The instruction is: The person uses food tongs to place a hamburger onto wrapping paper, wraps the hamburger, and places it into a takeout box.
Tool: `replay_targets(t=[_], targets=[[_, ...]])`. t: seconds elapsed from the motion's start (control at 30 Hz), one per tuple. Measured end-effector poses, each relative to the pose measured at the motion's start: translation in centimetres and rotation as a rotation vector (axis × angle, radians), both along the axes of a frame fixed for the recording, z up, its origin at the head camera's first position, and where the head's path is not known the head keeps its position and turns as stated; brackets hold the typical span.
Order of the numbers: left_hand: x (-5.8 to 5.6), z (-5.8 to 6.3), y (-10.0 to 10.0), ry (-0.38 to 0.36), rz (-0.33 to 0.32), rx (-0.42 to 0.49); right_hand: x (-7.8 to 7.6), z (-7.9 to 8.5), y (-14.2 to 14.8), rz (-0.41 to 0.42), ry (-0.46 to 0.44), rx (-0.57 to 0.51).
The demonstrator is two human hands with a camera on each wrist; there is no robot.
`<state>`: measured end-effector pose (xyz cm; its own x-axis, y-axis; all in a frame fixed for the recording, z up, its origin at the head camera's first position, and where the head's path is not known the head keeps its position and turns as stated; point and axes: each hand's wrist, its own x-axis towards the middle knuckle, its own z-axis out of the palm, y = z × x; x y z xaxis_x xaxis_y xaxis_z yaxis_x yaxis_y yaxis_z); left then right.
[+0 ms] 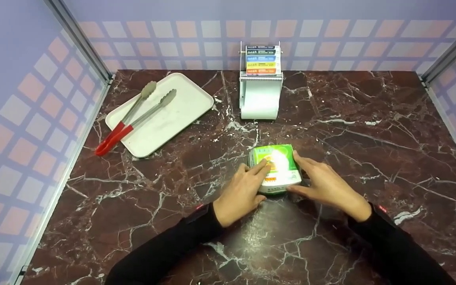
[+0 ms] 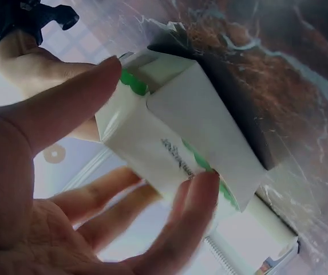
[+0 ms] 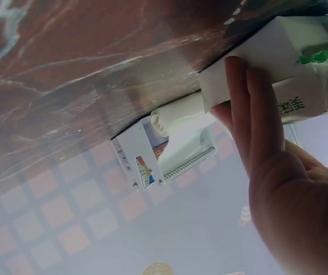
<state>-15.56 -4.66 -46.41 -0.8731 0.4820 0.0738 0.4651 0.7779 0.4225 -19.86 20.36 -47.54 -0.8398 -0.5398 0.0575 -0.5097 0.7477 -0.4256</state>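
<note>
A paper food box (image 1: 279, 166) with a green and white printed lid sits on the marbled table in front of the person. The left hand (image 1: 240, 194) holds its left side, fingers reaching over the lid and thumb low at the front corner. In the left wrist view, those fingertips press near the green scalloped edge of the box (image 2: 186, 126). On the other side, the right hand (image 1: 327, 184) holds the box, with fingers along the right side and thumb at the front. The right wrist view shows its fingers flat against a white side panel of the box (image 3: 292, 80).
Behind the box stands a label dispenser (image 1: 261, 95) with several coloured rolls or packs on top and a white strip hanging down. A white tray (image 1: 172, 126) lies at the left, with red-handled tongs (image 1: 133, 118) across it. Patterned walls border the table.
</note>
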Motion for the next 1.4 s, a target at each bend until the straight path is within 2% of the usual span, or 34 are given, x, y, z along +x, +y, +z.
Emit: replay_targets(t=[0.1,0.23,0.47,0.67,0.8,0.93,1.07,1.17,1.3,1.4], targets=[[-0.1,-0.3,0.1,-0.037,0.02,0.043,0.1,-0.2,-0.1,-0.003,0.009,0.012],[-0.3,-1.0,0.1,-0.034,0.038,0.101,0.2,-0.3,-0.1,0.003,0.018,-0.008],[-1.3,-1.6,-0.4,-0.065,0.04,0.169,0.3,-0.4,-0.2,0.007,0.003,-0.012],[-2.1,-2.1,-1.1,-0.026,0.008,0.161,0.2,-0.9,-0.4,0.03,0.012,-0.023],[-2.8,-2.2,-1.7,-0.048,-0.005,0.137,0.2,-1.4,-0.5,0.04,0.062,-0.05],[-3.6,-2.3,-2.2,-0.055,-0.036,0.154,0.2,-1.9,-0.4,0.041,0.1,-0.071],[-4.1,-2.4,-2.6,-0.002,-0.119,0.178,-0.2,-2.3,-0.2,0.032,0.139,-0.099],[-4.4,-2.3,-2.8,0.009,-0.183,0.164,-0.7,-2.3,-0.1,0.031,0.162,-0.155],[-4.8,-2.2,-2.9,-0.016,-0.231,0.126,-1.1,-2.0,0.1,0.041,0.152,-0.22],[-5.0,-2.2,-2.9,-0.027,-0.238,0.115,-1.3,-1.7,0.2,0.062,0.101,-0.258]])
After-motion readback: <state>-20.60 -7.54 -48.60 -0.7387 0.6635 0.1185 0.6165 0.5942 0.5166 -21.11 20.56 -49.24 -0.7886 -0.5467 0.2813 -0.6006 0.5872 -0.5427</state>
